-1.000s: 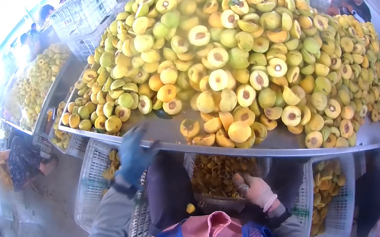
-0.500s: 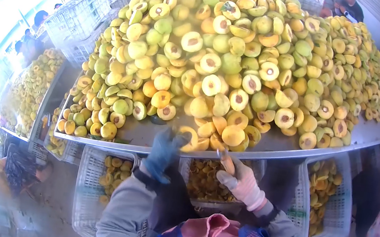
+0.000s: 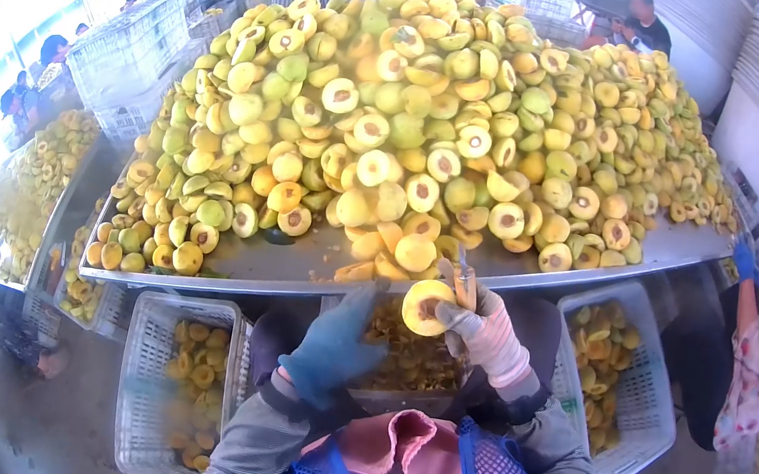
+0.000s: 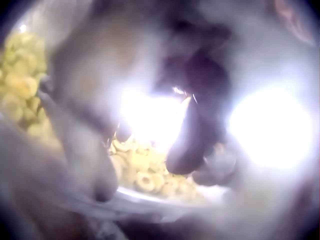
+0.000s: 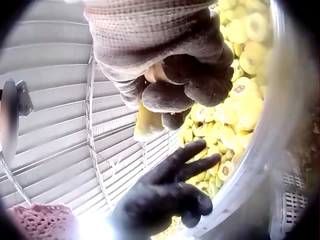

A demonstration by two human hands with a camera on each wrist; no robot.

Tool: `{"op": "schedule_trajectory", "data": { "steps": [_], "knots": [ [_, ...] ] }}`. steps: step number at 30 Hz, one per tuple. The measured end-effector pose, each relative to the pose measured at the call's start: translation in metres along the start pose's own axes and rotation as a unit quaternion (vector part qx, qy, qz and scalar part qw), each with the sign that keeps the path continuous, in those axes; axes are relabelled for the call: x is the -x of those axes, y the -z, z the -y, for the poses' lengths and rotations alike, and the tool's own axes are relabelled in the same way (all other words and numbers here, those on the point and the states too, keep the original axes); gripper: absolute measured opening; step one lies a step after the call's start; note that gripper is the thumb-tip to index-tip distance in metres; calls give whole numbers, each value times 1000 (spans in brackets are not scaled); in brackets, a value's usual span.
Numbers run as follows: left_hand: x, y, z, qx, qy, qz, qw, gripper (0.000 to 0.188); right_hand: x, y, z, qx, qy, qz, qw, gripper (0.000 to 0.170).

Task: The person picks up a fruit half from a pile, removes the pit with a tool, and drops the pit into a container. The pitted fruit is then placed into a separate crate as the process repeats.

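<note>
My right hand [image 3: 489, 333], in a pale glove with dark fingertips, grips a wooden-handled tool [image 3: 464, 285] with a short metal tip pointing up. The same hand holds a yellow peach half [image 3: 428, 307] by its edge, its cut face with a brown centre towards me. In the right wrist view the curled fingers hide most of the handle, and a bit of the peach [image 5: 148, 122] shows below them. My left hand [image 3: 335, 346], in a blue glove and blurred, hangs beside the peach half. Its fingers are spread and hold nothing in the right wrist view.
A big heap of peach halves [image 3: 408, 130] covers the metal-edged table [image 3: 535, 277]. White crates of peach halves stand at left [image 3: 143, 378] and right [image 3: 644, 406]. A container of brownish scraps [image 3: 405, 348] sits between my knees. Other people work around the table.
The right hand has risen from over the scraps to the table edge and now holds a peach half with the tool. The left hand has moved right, towards it.
</note>
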State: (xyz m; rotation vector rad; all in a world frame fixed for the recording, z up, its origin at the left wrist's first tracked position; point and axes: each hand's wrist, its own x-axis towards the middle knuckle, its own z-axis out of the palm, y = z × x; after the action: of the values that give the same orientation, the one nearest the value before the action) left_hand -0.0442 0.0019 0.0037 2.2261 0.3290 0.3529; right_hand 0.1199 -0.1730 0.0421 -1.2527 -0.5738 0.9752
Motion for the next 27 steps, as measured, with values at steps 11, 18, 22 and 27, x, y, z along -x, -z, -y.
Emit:
{"op": "schedule_trajectory", "data": {
  "steps": [11, 18, 22, 27],
  "knots": [
    [2, -6, -63, 220, -56, -161, 961, 29, 3, -17, -17, 310, 189, -59, 930, 47],
    [2, -2, -86, 96, -102, -235, 962, 30, 48, -34, -6, 430, 178, -25, 885, 55],
    [5, -12, -84, 158, -73, -219, 960, 34, 48, -32, -12, 396, 210, -30, 893, 54],
    [0, -22, -77, 351, -18, -233, 907, 33, 45, -31, -16, 445, 222, -23, 867, 49]
  ]
}}
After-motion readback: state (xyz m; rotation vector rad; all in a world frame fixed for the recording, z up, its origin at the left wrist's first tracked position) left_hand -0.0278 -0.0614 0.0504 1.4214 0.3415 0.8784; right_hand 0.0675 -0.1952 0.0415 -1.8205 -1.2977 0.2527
